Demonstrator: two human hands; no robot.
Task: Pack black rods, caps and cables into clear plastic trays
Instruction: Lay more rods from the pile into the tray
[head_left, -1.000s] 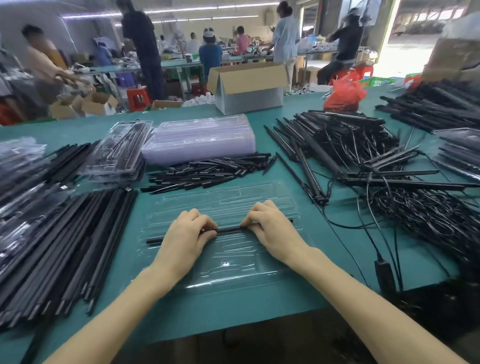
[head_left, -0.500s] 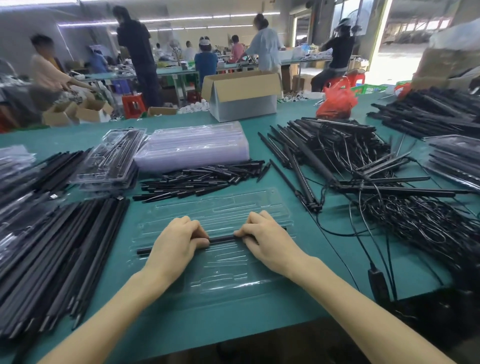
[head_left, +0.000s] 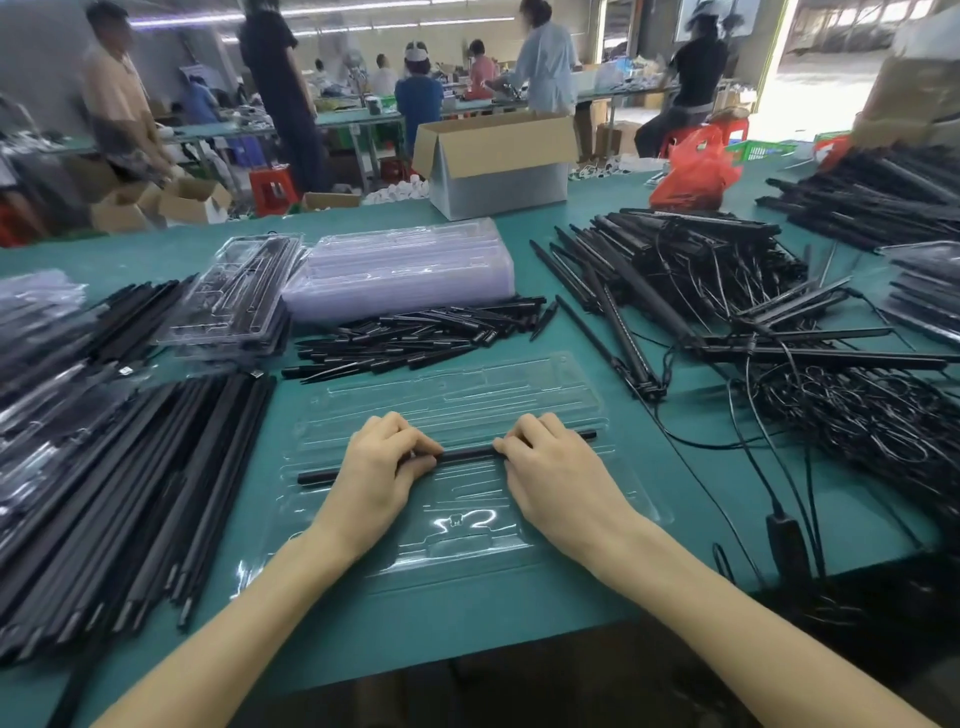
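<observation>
A clear plastic tray (head_left: 457, 395) lies flat on the green table in front of me. One black rod (head_left: 467, 454) lies across its middle, running left to right. My left hand (head_left: 379, 467) and my right hand (head_left: 550, 467) both sit on the rod with fingers curled down over it, pressing it into the tray. The rod's ends stick out beyond each hand. A heap of short black caps (head_left: 415, 338) lies just behind the tray. Long black rods (head_left: 130, 493) are stacked to the left. Tangled black cables (head_left: 857, 431) lie at the right.
A stack of clear trays (head_left: 400, 270) stands behind the caps, with filled trays (head_left: 234, 296) to its left. More rods with cables (head_left: 675, 275) are piled at the right rear. A cardboard box (head_left: 493, 161) and a red bag (head_left: 696, 166) sit at the far edge. People work at tables beyond.
Both hands stay on the rod in the tray. The camera view has shifted slightly; the hands' hold looks the same.
</observation>
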